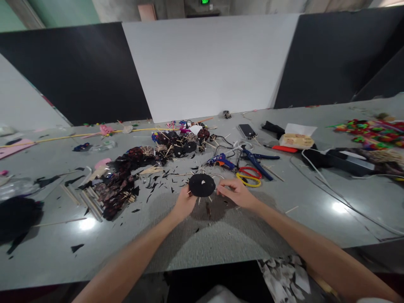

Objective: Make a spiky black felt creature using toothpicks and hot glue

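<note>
A round black disc (202,185) with a small whitish spot near its middle is held just above the table. Short pale sticks poke out around its edge. My left hand (185,203) is closed on the disc's left side, with the fingers partly hidden beneath it. On the other side, my right hand (236,193) has thumb and fingers pinched together close to the disc's right edge. Whatever that pinch holds is too small to make out. Just beyond the right hand lie scissors with red and yellow handles (248,182).
Behind the hands are a blue glue gun (221,160), dark blue pliers (257,165), a phone (246,130) and a pile of black stick-studded pieces (172,147). Dark fabric scraps (116,189) and wooden sticks lie left. A white cable (328,185) crosses the right side. Panels (214,67) stand at the back.
</note>
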`<state>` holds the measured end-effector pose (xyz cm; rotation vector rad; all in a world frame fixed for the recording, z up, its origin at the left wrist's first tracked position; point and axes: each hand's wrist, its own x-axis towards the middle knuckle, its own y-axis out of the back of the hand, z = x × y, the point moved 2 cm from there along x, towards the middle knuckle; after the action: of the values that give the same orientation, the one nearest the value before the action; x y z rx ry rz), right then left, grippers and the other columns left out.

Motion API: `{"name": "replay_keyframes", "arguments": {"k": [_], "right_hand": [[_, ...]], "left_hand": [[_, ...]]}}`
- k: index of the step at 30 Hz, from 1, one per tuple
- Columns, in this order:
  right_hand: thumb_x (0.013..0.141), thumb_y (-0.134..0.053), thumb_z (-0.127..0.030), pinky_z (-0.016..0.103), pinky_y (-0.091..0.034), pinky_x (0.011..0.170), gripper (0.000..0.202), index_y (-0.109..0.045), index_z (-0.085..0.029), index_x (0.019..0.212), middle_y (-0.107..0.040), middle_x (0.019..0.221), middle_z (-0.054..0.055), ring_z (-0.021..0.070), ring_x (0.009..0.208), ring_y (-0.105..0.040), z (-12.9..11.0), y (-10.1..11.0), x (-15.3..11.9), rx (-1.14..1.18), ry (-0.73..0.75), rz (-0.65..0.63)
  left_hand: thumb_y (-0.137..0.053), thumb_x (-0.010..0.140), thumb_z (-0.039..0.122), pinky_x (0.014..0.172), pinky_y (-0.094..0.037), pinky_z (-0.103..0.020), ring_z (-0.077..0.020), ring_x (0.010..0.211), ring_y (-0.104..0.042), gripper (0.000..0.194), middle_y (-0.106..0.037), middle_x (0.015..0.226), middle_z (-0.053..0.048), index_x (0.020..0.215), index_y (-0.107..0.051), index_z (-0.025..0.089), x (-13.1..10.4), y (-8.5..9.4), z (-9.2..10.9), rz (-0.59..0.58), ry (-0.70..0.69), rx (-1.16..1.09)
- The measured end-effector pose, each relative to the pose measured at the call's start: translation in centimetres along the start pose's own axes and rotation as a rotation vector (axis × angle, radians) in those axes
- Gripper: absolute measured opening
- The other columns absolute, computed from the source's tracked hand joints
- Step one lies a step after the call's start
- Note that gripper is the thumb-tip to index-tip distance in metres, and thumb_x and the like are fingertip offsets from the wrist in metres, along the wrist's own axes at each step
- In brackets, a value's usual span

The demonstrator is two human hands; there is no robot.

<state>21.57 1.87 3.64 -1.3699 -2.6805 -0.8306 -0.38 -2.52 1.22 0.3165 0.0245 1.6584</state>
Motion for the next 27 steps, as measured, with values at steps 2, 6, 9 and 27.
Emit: {"name": "replay_keyframes", "arguments": {"k": [2, 6, 9, 27], "right_hand": [[0.104, -0.053, -0.051, 0.028, -0.04, 0.065, 0.045, -0.07, -0.019, 0.079, -0.062, 0.069, 0.001, 0.0141, 0.065, -0.055, -0.4, -0.1, 0.0, -0.021, 0.03, -0.031], [0.104, -0.052, -0.047, 0.028, -0.042, 0.069, 0.043, -0.07, -0.018, 0.079, -0.065, 0.073, 0.002, 0.015, 0.07, -0.059, -0.8, -0.5, 0.1, -0.082, 0.095, -0.057], [0.106, -0.051, -0.045, 0.029, -0.043, 0.071, 0.042, -0.069, -0.019, 0.078, -0.065, 0.072, 0.002, 0.0159, 0.072, -0.06, -0.7, -0.8, 0.1, -0.138, 0.144, -0.076], [0.085, -0.073, -0.051, 0.055, -0.036, 0.108, 0.08, -0.04, -0.018, 0.149, -0.06, 0.14, 0.021, 0.0391, 0.128, -0.055, 2.8, -1.0, 0.6, -0.739, -0.046, 0.142]], "left_hand": [[-0.063, 0.08, 0.032, 0.071, -0.052, -0.028, -0.0186, 0.073, -0.062, 0.017, -0.069, 0.072, -0.002, 0.077, -0.07, 0.017, -0.1, -0.1, 0.1, -0.008, 0.033, -0.053], [-0.062, 0.079, 0.036, 0.062, -0.044, -0.024, -0.0152, 0.064, -0.054, 0.021, -0.062, 0.066, 0.0, 0.07, -0.063, 0.017, 0.0, -0.2, -0.1, -0.009, 0.083, -0.076], [-0.062, 0.078, 0.035, 0.06, -0.041, -0.023, -0.014, 0.062, -0.053, 0.02, -0.06, 0.064, 0.001, 0.069, -0.06, 0.017, 0.1, -0.3, -0.6, -0.03, 0.093, -0.102], [-0.062, 0.084, 0.039, 0.069, -0.047, -0.025, -0.0176, 0.074, -0.058, 0.025, -0.067, 0.074, -0.002, 0.076, -0.069, 0.016, 0.5, 0.1, -0.6, 0.066, 0.016, 0.001]]}}
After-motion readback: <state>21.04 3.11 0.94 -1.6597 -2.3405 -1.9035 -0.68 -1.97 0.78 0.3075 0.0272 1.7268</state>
